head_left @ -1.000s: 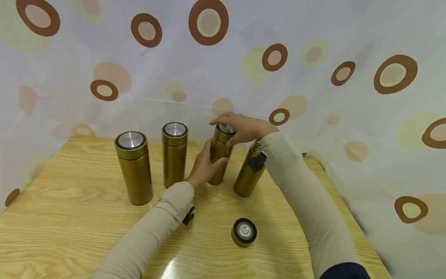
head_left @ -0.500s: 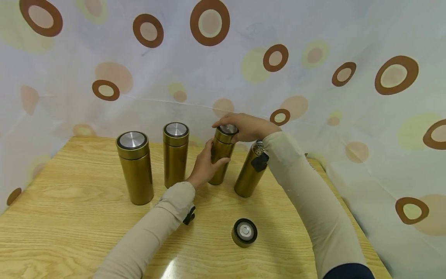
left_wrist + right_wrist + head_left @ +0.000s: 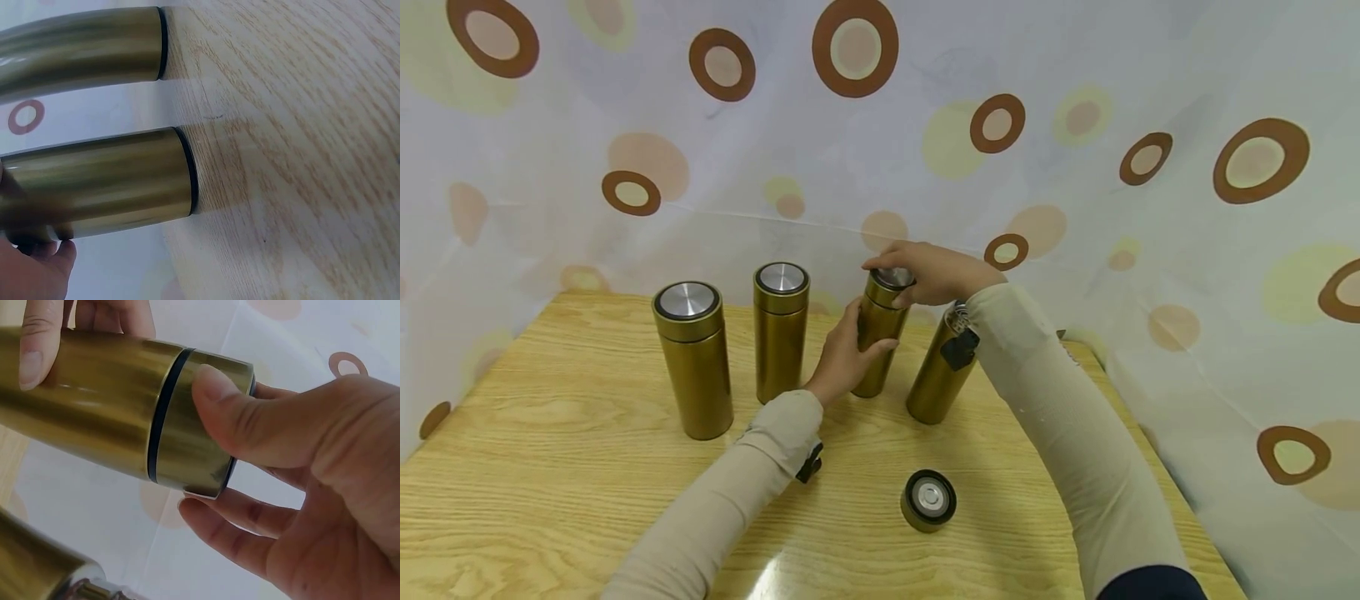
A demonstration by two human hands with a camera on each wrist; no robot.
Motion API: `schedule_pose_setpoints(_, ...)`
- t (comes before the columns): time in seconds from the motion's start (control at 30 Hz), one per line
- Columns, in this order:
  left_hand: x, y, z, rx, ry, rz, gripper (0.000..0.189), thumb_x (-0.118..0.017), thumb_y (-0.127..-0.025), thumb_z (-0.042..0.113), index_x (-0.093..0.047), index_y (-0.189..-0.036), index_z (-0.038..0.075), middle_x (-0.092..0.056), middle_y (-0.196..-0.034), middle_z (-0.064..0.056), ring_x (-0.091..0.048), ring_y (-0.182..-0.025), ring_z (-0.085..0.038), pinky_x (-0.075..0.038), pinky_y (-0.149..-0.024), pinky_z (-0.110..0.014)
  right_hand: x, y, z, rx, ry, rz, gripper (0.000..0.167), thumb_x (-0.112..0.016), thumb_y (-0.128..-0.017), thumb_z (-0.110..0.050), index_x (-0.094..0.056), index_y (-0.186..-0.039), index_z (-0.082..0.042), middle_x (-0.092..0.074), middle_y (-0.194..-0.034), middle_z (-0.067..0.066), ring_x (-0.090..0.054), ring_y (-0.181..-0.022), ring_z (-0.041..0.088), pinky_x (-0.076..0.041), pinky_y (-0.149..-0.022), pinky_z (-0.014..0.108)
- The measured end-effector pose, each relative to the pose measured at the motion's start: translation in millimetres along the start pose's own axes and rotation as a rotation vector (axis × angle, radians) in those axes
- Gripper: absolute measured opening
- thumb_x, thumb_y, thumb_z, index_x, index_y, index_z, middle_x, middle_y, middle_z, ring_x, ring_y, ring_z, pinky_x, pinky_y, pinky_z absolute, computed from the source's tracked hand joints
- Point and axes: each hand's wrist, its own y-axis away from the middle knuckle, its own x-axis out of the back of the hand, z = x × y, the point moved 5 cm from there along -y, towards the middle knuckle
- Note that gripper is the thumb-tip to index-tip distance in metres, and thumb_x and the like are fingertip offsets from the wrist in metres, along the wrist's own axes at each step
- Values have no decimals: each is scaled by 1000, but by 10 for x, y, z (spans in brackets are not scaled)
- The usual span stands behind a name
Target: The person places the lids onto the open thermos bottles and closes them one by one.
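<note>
My left hand grips the body of a gold thermos bottle, which stands upright on the table, third from the left. My right hand holds that bottle's lid from above, thumb on the near side and fingers around the far side. In the right wrist view a black ring shows between lid and body. To the right, partly behind my right sleeve, stands a gold bottle without its lid. A loose lid lies with its inside up, nearer to me.
Two lidded gold bottles stand on the left, a near one and a farther one. The wooden table ends against a white sheet with a circle pattern behind and at the right.
My right hand has turned a little at the lid, its thumb shifting right. My left hand keeps its grip on the bottle. The head view has drifted slightly.
</note>
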Motion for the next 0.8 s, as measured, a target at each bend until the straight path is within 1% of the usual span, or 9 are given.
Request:
schedule_pose_setpoints(0.1, -2, -3, -4, -2, 3, 2, 77, -67, -90, 30, -22, -150, 10, -43, -144, -13, -47, -127, -29, -40, -105, -45, -4, -9, 18, -8, 1, 11, 61, -66, -92, -11, -40, -147, -12, -37, -149, 12, -42, -132, 30, -39, -106, 45)
schedule_pose_setpoints(0.2, 3, 1, -16, -10, 2, 10, 77, -67, -90, 30, -22, -150, 11, -45, -142, -13, -48, -126, -28, -42, -103, -44, -15, -14, 40, -18, -25, 30, 62, -67, -91, -12, -40, -147, -13, -37, -150, 11, -43, -131, 29, -40, -105, 45)
schedule_pose_setpoints(0.37, 19, 20, -29, -30, -6, 31, 78, -67, -90, 30, -22, -150, 9, -47, -140, -13, -49, -124, -27, -45, -100, -42, -49, -13, 56, -28, -76, 49, 63, -66, -91, -11, -38, -148, -15, -35, -152, 9, -39, -135, 29, -39, -106, 44)
schedule_pose_setpoints(0.47, 26, 30, -20, -29, 4, 30, 78, -67, -91, 30, -21, -151, 10, -46, -141, -13, -48, -126, -27, -43, -102, -43, -63, -8, 48, -32, -90, 55, 64, -66, -92, -11, -37, -149, -16, -33, -153, 8, -37, -137, 29, -38, -107, 43)
schedule_pose_setpoints(0.6, 26, 25, -18, 3, 8, 10, 81, -66, -91, 31, -17, -153, 12, -40, -147, -13, -43, -131, -29, -39, -106, -46, -74, 4, 34, -24, -84, 54, 64, -65, -93, -11, -35, -149, -16, -31, -154, 8, -37, -137, 29, -37, -108, 44)
schedule_pose_setpoints(0.7, 24, 13, -18, 29, 2, -16, 85, -66, -91, 32, -13, -154, 13, -35, -151, -14, -39, -135, -31, -35, -109, -47, -73, 26, 37, -20, -76, 53, 63, -63, -94, -16, -34, -150, -16, -30, -155, 7, -37, -137, 29, -36, -109, 44)
schedule_pose_setpoints(0.8, 33, 33, 0, 60, -6, -32, 92, -67, -90, 34, -5, -155, 14, -28, -154, -15, -33, -138, -33, -32, -111, -48, -45, 74, 53, -14, -91, 88, 63, -60, -96, -23, -31, -151, -18, -27, -156, 6, -33, -139, 28, -32, -111, 46)
